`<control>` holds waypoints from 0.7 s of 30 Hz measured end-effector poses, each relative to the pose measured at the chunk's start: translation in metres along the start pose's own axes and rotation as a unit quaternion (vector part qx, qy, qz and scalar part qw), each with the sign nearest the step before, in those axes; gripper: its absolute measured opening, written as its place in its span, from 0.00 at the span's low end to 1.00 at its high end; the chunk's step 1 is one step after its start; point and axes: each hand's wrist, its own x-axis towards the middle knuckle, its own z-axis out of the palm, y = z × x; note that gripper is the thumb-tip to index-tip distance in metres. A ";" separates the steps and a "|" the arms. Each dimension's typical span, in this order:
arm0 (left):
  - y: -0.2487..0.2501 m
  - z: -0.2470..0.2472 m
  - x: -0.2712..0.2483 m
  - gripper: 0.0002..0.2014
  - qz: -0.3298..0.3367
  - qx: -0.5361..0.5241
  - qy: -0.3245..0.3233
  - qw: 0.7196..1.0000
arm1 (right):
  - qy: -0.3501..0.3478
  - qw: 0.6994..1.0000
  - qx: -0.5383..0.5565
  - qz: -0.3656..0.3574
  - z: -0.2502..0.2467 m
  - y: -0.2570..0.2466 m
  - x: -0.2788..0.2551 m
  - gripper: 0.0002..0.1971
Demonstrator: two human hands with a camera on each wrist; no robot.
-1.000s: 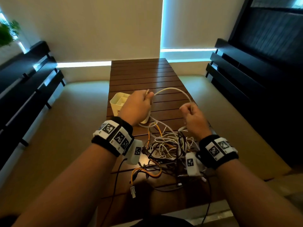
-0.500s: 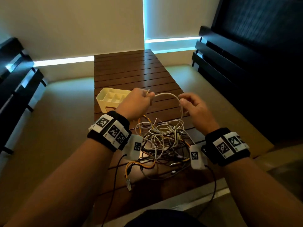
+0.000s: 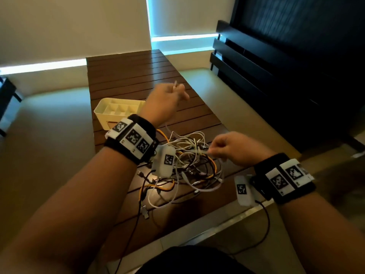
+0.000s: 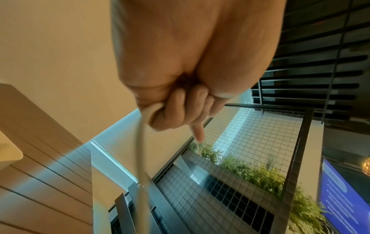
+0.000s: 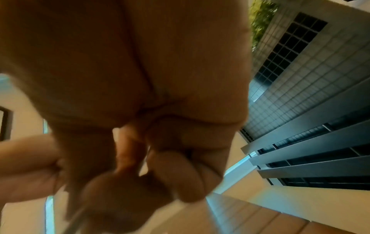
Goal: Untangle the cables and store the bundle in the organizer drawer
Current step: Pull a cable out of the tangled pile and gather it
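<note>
L hand (image 3: 164, 99) raised above far side of bench (image 3: 126, 76), grip curled tight on one white cable (image 4: 140, 142); cable end stuck up past knuckles, rest ran down along the wrist toward the tangle (image 3: 189, 165). R hand (image 3: 231, 149) low at tangle's right edge, fingers pinching a white strand there; wrist view too blurred to confirm which strand. Tangle (white, orange, black leads) lay on bench betw. both wrists, nearer R hand. Organizer drawer (image 3: 102, 111) sat just left of L wrist, compartments showing no cables. Key relation: held cable's long axis ran from L grip down into tangle. Judged: pull away from pile, R hand anchoring. Snag risk.
</note>
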 end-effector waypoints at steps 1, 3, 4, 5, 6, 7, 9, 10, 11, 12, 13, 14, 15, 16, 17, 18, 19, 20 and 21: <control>-0.001 -0.006 0.001 0.19 -0.003 -0.014 0.021 1.000 | -0.057 0.998 -0.029 0.016 0.010 -0.001 -0.001 0.07; -0.002 -0.018 0.002 0.19 -0.010 -0.054 0.063 0.996 | -0.157 0.983 -0.091 0.041 0.037 -0.001 0.003 0.08; -0.004 -0.024 0.002 0.19 -0.014 -0.075 0.078 0.994 | -0.201 0.969 -0.137 0.044 0.051 0.001 0.006 0.09; -0.005 -0.028 0.000 0.18 -0.019 -0.091 0.087 0.992 | -0.241 0.953 -0.180 0.047 0.065 0.003 0.009 0.09; -0.007 -0.032 -0.002 0.18 -0.027 -0.101 0.090 0.990 | -0.272 0.938 -0.208 0.053 0.075 0.005 0.011 0.10; -0.009 -0.034 -0.006 0.17 -0.039 -0.109 0.088 0.989 | -0.295 0.929 -0.212 0.065 0.082 0.006 0.012 0.10; -0.013 -0.036 -0.014 0.16 -0.066 -0.131 0.076 0.986 | -0.310 0.929 -0.184 0.086 0.081 0.005 0.017 0.14; -0.014 -0.036 -0.019 0.15 -0.079 -0.148 0.069 0.983 | -0.294 0.936 -0.173 0.085 0.075 0.002 0.020 0.15; -0.014 -0.036 -0.024 0.15 -0.093 -0.170 0.059 0.979 | -0.255 0.950 -0.161 0.079 0.068 0.000 0.025 0.15; -0.013 -0.034 -0.028 0.14 -0.105 -0.195 0.050 0.974 | -0.194 0.968 -0.142 0.066 0.060 -0.003 0.029 0.14; -0.012 -0.033 -0.032 0.13 -0.117 -0.220 0.042 0.968 | -0.119 0.986 -0.111 0.046 0.052 -0.005 0.033 0.12; -0.010 -0.031 -0.035 0.12 -0.126 -0.240 0.039 0.962 | -0.042 0.997 -0.061 0.018 0.046 -0.009 0.037 0.13; -0.009 -0.028 -0.038 0.12 -0.134 -0.254 0.036 0.957 | 0.018 1.000 0.004 -0.017 0.042 -0.014 0.039 0.16; -0.008 -0.026 -0.040 0.14 -0.137 -0.264 0.033 0.954 | 0.052 0.995 0.070 -0.054 0.039 -0.020 0.040 0.20; -0.007 -0.024 -0.042 0.15 -0.137 -0.272 0.029 0.952 | 0.064 0.987 0.118 -0.087 0.038 -0.026 0.042 0.24; -0.006 -0.023 -0.044 0.15 -0.134 -0.278 0.025 0.951 | 0.061 0.981 0.142 -0.116 0.039 -0.032 0.042 0.25; -0.005 -0.022 -0.045 0.16 -0.131 -0.283 0.024 0.950 | 0.052 0.979 0.144 -0.137 0.042 -0.036 0.045 0.22; -0.004 -0.022 -0.045 0.17 -0.129 -0.284 0.026 0.950 | 0.040 0.980 0.132 -0.147 0.044 -0.039 0.047 0.16; -0.003 -0.023 -0.046 0.17 -0.129 -0.284 0.030 0.949 | 0.030 0.982 0.116 -0.145 0.046 -0.039 0.048 0.10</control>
